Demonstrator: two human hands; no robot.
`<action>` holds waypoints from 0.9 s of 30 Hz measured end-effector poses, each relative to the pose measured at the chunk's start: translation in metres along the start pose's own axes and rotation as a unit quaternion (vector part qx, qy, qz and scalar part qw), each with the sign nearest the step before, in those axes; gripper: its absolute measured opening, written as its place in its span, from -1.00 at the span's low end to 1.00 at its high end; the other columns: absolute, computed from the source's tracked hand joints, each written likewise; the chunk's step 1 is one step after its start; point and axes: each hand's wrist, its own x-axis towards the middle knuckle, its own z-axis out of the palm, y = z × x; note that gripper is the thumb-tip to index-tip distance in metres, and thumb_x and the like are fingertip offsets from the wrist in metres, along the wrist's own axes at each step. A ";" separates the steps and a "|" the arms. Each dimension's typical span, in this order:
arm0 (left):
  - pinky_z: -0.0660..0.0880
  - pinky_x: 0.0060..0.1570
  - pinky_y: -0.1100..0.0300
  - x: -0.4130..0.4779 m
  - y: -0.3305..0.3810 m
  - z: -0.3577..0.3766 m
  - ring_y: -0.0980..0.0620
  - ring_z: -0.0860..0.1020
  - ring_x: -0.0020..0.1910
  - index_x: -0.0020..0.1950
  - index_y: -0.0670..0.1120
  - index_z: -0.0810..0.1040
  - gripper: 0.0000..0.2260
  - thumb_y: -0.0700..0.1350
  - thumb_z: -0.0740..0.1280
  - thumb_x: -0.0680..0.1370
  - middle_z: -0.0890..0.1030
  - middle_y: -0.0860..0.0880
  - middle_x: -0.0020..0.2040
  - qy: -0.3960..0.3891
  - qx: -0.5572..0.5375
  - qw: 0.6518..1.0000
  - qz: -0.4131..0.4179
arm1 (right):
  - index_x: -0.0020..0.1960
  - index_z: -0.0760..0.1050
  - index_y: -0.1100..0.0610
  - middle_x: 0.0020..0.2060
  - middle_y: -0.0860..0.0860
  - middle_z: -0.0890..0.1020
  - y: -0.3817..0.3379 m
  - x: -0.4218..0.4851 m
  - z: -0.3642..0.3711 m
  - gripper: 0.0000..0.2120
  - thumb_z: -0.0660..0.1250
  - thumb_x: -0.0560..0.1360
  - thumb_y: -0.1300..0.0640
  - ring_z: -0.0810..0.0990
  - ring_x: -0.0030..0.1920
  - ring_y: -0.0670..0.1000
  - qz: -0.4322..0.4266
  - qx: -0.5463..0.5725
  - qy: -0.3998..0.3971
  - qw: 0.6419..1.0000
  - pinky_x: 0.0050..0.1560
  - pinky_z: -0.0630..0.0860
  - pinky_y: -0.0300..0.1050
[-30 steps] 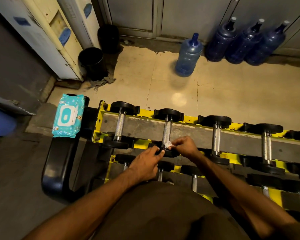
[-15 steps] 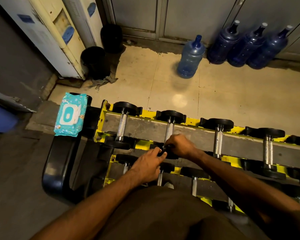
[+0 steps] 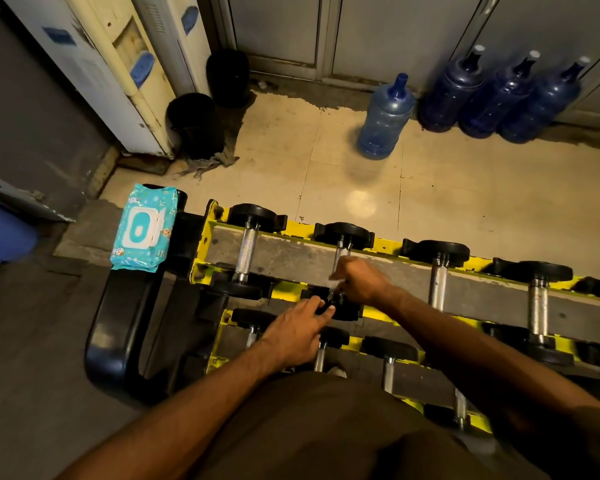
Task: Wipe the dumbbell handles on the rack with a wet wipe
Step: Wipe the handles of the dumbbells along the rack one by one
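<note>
Glossy tiled floor (image 3: 465, 202) lies open beyond the far edge of the yellow steel rack (image 3: 388, 242) (paint chipped along its rim). Four blue plastic water jugs (image 3: 385, 121) stand at the far wall, one of them apart. Four top-tier dumbbells (image 3: 246, 249) show knurled chrome handles between round black heads. A teal wipe pack (image 3: 141, 230) lies just left of the rack. The left hand (image 3: 293, 332), fingers straight, presses the second dumbbell's near head. The right hand (image 3: 361, 280) curls round that dumbbell's handle (image 3: 342, 253), a white wet wipe (image 3: 334, 283) peeking from the grip.

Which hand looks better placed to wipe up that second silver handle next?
Right. The right hand pinches the white wet wipe against the second dumbbell's knurled silver handle; the left hand only steadies its black end weight.
</note>
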 end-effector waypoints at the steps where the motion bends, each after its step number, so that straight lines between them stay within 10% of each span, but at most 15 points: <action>1: 0.36 0.42 0.06 -0.001 -0.001 0.001 -0.02 0.27 0.43 0.63 -0.02 0.12 -0.40 -0.07 0.26 0.62 0.22 -0.06 0.45 -0.001 0.000 1.000 -0.001 | 0.26 0.57 0.14 0.19 0.06 0.52 -0.002 0.002 -0.001 -0.69 0.41 0.53 0.14 0.54 0.14 0.02 0.022 0.001 0.030 0.999 0.05 0.49 -0.21; 9: 0.41 0.32 0.11 0.003 0.000 -0.002 0.00 0.36 0.32 0.54 0.00 0.29 -0.49 -0.09 0.29 0.59 0.30 -0.04 0.34 0.015 0.005 1.000 0.010 | 0.20 0.55 0.14 0.12 0.08 0.50 -0.032 0.018 -0.021 -0.73 0.40 0.53 0.09 0.51 -0.09 0.02 -0.108 -0.223 -0.113 0.962 -0.21 0.47 -0.12; 15: 0.42 0.32 0.10 0.000 -0.004 0.001 0.00 0.36 0.32 0.59 0.02 0.21 -0.45 -0.08 0.26 0.60 0.28 -0.03 0.38 0.005 -0.008 1.000 0.008 | 0.24 0.53 0.22 0.28 0.18 0.43 -0.033 0.022 -0.021 -0.69 0.40 0.52 0.17 0.51 0.18 0.16 -0.050 -0.247 -0.052 0.966 0.06 0.56 0.03; 20: 0.43 0.30 0.10 0.002 -0.008 0.001 0.01 0.37 0.31 0.57 0.05 0.27 -0.49 -0.07 0.25 0.61 0.29 -0.03 0.39 0.013 -0.016 1.000 0.005 | 0.17 0.57 0.14 0.08 0.07 0.54 -0.015 0.009 -0.011 -0.76 0.37 0.54 0.07 0.57 0.01 0.04 -0.105 -0.140 -0.088 0.981 -0.07 0.53 -0.12; 24: 0.43 0.31 0.10 0.004 -0.012 0.000 0.03 0.37 0.34 0.58 0.07 0.25 -0.50 -0.07 0.23 0.63 0.29 -0.02 0.43 0.019 -0.029 0.999 0.004 | -0.01 0.62 0.08 -0.07 0.00 0.61 0.014 0.001 -0.002 -0.91 0.41 0.51 0.11 0.58 -0.08 0.01 0.101 0.141 0.132 0.976 -0.13 0.51 -0.12; 27: 0.42 0.31 0.11 0.004 -0.013 0.000 0.04 0.38 0.32 0.57 0.07 0.29 -0.52 -0.07 0.23 0.63 0.31 -0.01 0.40 0.026 -0.029 0.999 0.003 | -0.14 0.53 0.06 -0.24 -0.04 0.60 0.005 -0.025 0.029 -0.91 0.42 0.51 0.18 0.58 -0.23 -0.05 0.203 0.268 0.127 0.933 -0.30 0.45 -0.29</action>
